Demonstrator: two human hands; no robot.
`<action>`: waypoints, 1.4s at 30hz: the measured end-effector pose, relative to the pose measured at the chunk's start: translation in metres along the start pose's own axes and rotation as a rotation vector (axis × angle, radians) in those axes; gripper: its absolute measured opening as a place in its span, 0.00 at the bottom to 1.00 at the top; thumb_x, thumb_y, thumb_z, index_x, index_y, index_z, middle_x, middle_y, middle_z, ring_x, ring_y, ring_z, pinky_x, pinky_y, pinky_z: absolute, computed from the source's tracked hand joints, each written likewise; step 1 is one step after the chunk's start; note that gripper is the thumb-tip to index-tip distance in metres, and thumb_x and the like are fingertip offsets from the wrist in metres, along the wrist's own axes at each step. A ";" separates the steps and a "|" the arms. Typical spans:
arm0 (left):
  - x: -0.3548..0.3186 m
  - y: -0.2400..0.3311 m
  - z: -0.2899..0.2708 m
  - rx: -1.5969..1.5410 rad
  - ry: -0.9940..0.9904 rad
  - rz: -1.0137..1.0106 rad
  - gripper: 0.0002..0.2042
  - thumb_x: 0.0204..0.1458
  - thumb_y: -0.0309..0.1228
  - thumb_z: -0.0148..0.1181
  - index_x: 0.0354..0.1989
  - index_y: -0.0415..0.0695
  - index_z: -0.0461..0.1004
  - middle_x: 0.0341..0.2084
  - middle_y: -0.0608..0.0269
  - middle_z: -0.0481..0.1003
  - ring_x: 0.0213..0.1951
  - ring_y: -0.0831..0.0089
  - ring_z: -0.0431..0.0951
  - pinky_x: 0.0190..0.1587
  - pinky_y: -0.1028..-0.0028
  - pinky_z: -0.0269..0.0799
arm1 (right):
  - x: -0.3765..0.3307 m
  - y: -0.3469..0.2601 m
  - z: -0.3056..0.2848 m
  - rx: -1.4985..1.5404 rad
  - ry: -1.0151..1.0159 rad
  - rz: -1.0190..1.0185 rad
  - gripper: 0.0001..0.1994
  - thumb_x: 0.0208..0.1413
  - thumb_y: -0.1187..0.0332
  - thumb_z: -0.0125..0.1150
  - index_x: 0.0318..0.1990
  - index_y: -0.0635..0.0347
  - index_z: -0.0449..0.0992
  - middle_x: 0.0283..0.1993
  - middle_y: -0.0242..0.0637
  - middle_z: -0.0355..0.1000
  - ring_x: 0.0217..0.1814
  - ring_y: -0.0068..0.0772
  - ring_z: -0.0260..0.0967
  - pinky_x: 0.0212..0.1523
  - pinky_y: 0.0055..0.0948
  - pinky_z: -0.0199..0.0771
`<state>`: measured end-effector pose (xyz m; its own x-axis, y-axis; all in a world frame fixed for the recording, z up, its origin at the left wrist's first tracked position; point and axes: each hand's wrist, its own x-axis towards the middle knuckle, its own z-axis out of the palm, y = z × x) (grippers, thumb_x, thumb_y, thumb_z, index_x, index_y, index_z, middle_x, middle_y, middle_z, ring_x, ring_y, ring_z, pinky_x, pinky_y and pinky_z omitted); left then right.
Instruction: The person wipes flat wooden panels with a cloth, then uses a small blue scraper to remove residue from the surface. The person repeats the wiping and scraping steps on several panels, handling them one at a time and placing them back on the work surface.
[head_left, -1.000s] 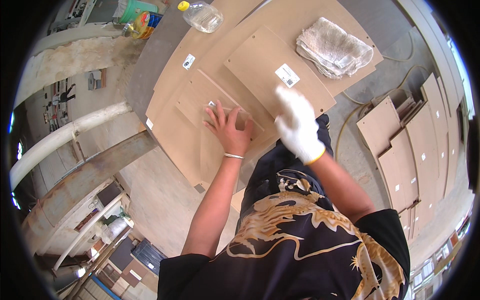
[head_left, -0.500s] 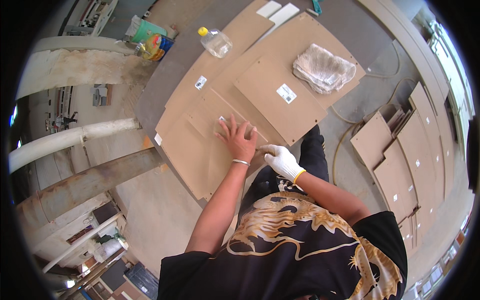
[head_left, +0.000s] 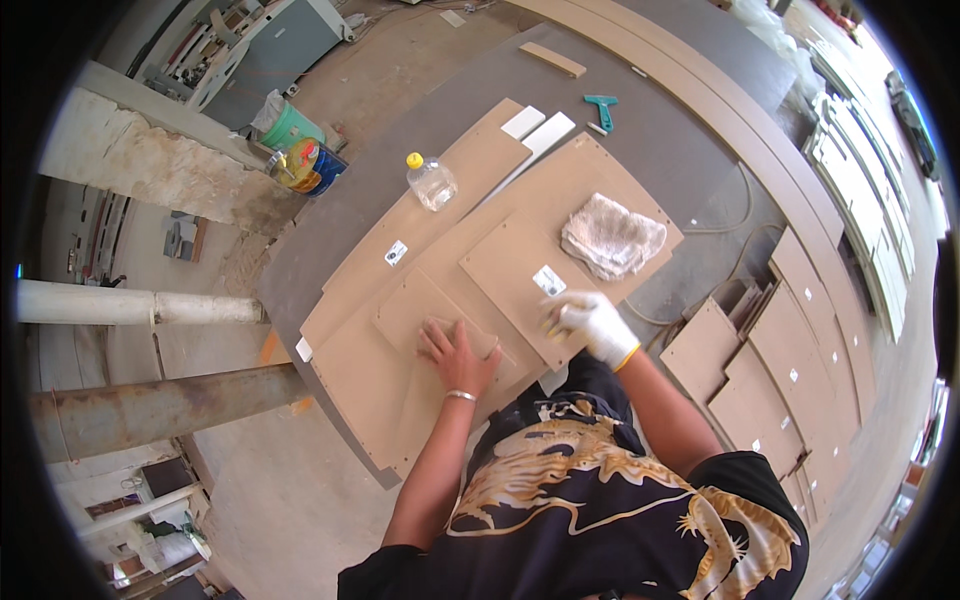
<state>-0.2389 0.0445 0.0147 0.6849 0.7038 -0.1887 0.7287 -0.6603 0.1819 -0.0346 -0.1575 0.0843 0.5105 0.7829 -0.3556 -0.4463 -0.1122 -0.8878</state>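
Observation:
My bare left hand (head_left: 458, 360), a bracelet at its wrist, rests with spread fingers on a small brown board (head_left: 405, 308) that lies on larger brown panels. To its right, my right hand (head_left: 598, 330) in a white glove hangs over the near edge of another brown board (head_left: 515, 262) bearing a white label (head_left: 548, 280). Its fingers look bent but are smeared by motion, so whether anything is in them cannot be made out. A crumpled whitish cloth (head_left: 612, 236) lies beyond that board, on the panel beneath.
A clear bottle with a yellow cap (head_left: 432, 186) stands on the far-left panel. Beyond are white strips (head_left: 545, 135), a teal scraper (head_left: 604, 112) and a wooden strip (head_left: 552, 60) on the dark tabletop. Stacked brown panels (head_left: 765, 395) are at right; a green bucket (head_left: 292, 124) is at far left.
My right hand has left the spot beside my left hand and moved right, over the labelled board. My left hand stays down on the boards. The whole view has shifted.

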 end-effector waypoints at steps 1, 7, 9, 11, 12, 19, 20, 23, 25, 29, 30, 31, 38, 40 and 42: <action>-0.001 -0.004 0.001 0.016 0.006 0.050 0.52 0.43 0.60 0.72 0.76 0.49 0.60 0.79 0.30 0.41 0.80 0.29 0.32 0.72 0.22 0.31 | 0.015 -0.018 -0.026 -0.010 0.044 -0.117 0.17 0.62 0.75 0.55 0.55 0.69 0.82 0.42 0.41 0.81 0.39 0.31 0.81 0.39 0.29 0.83; -0.029 -0.006 -0.004 -0.047 -0.138 -0.074 0.64 0.39 0.62 0.77 0.81 0.44 0.47 0.80 0.32 0.37 0.81 0.33 0.30 0.73 0.24 0.24 | 0.205 -0.091 -0.206 -0.277 0.645 -0.179 0.15 0.62 0.73 0.58 0.52 0.63 0.85 0.36 0.30 0.82 0.29 0.18 0.73 0.32 0.22 0.75; -0.050 -0.003 -0.011 -0.002 -0.203 -0.218 0.68 0.37 0.64 0.78 0.82 0.44 0.43 0.81 0.33 0.36 0.81 0.34 0.28 0.73 0.24 0.24 | 0.271 -0.093 -0.252 -0.728 0.699 -0.142 0.15 0.63 0.68 0.60 0.55 0.50 0.86 0.38 0.40 0.84 0.37 0.30 0.81 0.42 0.32 0.81; -0.067 -0.003 -0.012 0.072 -0.275 -0.182 0.63 0.41 0.58 0.77 0.81 0.43 0.45 0.81 0.35 0.38 0.81 0.36 0.31 0.73 0.24 0.28 | 0.323 -0.089 -0.280 -1.113 0.689 -0.128 0.15 0.63 0.62 0.62 0.56 0.42 0.85 0.49 0.44 0.83 0.50 0.46 0.83 0.52 0.43 0.81; -0.078 -0.002 -0.011 0.135 -0.286 -0.175 0.60 0.43 0.55 0.77 0.81 0.43 0.46 0.81 0.36 0.38 0.81 0.36 0.33 0.73 0.24 0.30 | 0.344 -0.087 -0.288 -1.200 0.631 -0.135 0.15 0.63 0.60 0.63 0.56 0.40 0.85 0.53 0.44 0.81 0.54 0.50 0.81 0.54 0.46 0.81; -0.102 0.009 -0.016 0.251 -0.043 -0.080 0.43 0.47 0.22 0.63 0.77 0.46 0.59 0.77 0.44 0.58 0.77 0.43 0.57 0.73 0.35 0.52 | 0.413 -0.088 -0.293 -1.612 0.453 0.159 0.14 0.63 0.62 0.59 0.51 0.51 0.85 0.58 0.47 0.80 0.58 0.55 0.80 0.55 0.49 0.82; -0.099 0.005 -0.033 0.140 -0.050 -0.113 0.41 0.46 0.20 0.62 0.75 0.47 0.63 0.74 0.45 0.63 0.74 0.46 0.62 0.72 0.40 0.58 | 0.416 -0.087 -0.293 -1.588 0.464 0.209 0.15 0.62 0.61 0.59 0.51 0.51 0.86 0.58 0.47 0.80 0.59 0.55 0.80 0.56 0.49 0.81; -0.077 -0.011 -0.090 -0.076 0.029 -0.238 0.30 0.44 0.17 0.57 0.60 0.51 0.79 0.52 0.53 0.83 0.56 0.52 0.81 0.58 0.55 0.77 | 0.418 -0.079 -0.294 -1.588 0.427 0.294 0.18 0.59 0.58 0.61 0.52 0.52 0.85 0.59 0.49 0.80 0.60 0.56 0.79 0.59 0.49 0.79; -0.049 -0.024 -0.113 -0.119 -0.063 -0.454 0.21 0.41 0.17 0.55 0.45 0.51 0.83 0.35 0.56 0.83 0.43 0.50 0.82 0.47 0.52 0.77 | 0.409 -0.079 -0.295 -1.461 0.486 0.196 0.22 0.56 0.54 0.62 0.53 0.55 0.84 0.57 0.50 0.81 0.61 0.56 0.78 0.60 0.48 0.77; -0.018 -0.026 -0.131 -0.071 0.064 -0.101 0.19 0.40 0.17 0.57 0.41 0.49 0.82 0.34 0.59 0.82 0.42 0.53 0.81 0.50 0.54 0.75 | 0.342 -0.102 -0.277 -0.930 0.695 -0.123 0.20 0.60 0.57 0.63 0.52 0.65 0.80 0.43 0.44 0.82 0.42 0.39 0.81 0.49 0.38 0.79; -0.014 -0.023 -0.131 -0.054 0.072 -0.028 0.19 0.39 0.18 0.59 0.42 0.49 0.82 0.35 0.60 0.81 0.42 0.54 0.81 0.51 0.56 0.75 | 0.312 -0.108 -0.264 -0.645 0.608 -0.223 0.18 0.62 0.62 0.60 0.53 0.65 0.79 0.40 0.42 0.81 0.38 0.35 0.79 0.45 0.35 0.79; -0.011 -0.020 -0.132 -0.042 0.060 0.031 0.19 0.39 0.18 0.60 0.42 0.49 0.82 0.36 0.61 0.81 0.42 0.55 0.80 0.52 0.58 0.74 | 0.278 -0.115 -0.249 -0.344 0.592 -0.226 0.16 0.63 0.66 0.58 0.55 0.65 0.78 0.38 0.39 0.80 0.34 0.30 0.77 0.40 0.31 0.79; 0.009 -0.009 -0.137 -0.183 0.123 0.393 0.21 0.39 0.21 0.67 0.47 0.47 0.81 0.42 0.62 0.83 0.46 0.57 0.81 0.54 0.60 0.75 | 0.045 -0.061 -0.041 -0.282 0.071 0.035 0.15 0.67 0.71 0.59 0.58 0.65 0.79 0.38 0.25 0.72 0.35 0.17 0.67 0.34 0.18 0.70; 0.005 -0.006 -0.148 -0.233 0.125 0.403 0.21 0.39 0.20 0.66 0.46 0.46 0.81 0.44 0.61 0.83 0.47 0.58 0.82 0.52 0.60 0.76 | 0.011 -0.051 0.011 -0.095 -0.024 0.130 0.15 0.66 0.73 0.60 0.58 0.65 0.78 0.40 0.28 0.73 0.36 0.18 0.69 0.36 0.21 0.73; -0.005 -0.002 -0.168 -0.275 0.203 0.468 0.23 0.37 0.19 0.65 0.47 0.45 0.81 0.45 0.60 0.83 0.47 0.57 0.82 0.50 0.60 0.77 | -0.014 -0.053 0.049 0.182 -0.089 0.109 0.13 0.65 0.76 0.60 0.56 0.65 0.76 0.41 0.32 0.74 0.37 0.21 0.71 0.39 0.22 0.76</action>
<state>-0.2444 0.0858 0.1770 0.8999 0.4070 0.1567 0.3017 -0.8404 0.4503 -0.0544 -0.1323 0.1510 0.3892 0.8238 -0.4121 -0.6248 -0.0926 -0.7753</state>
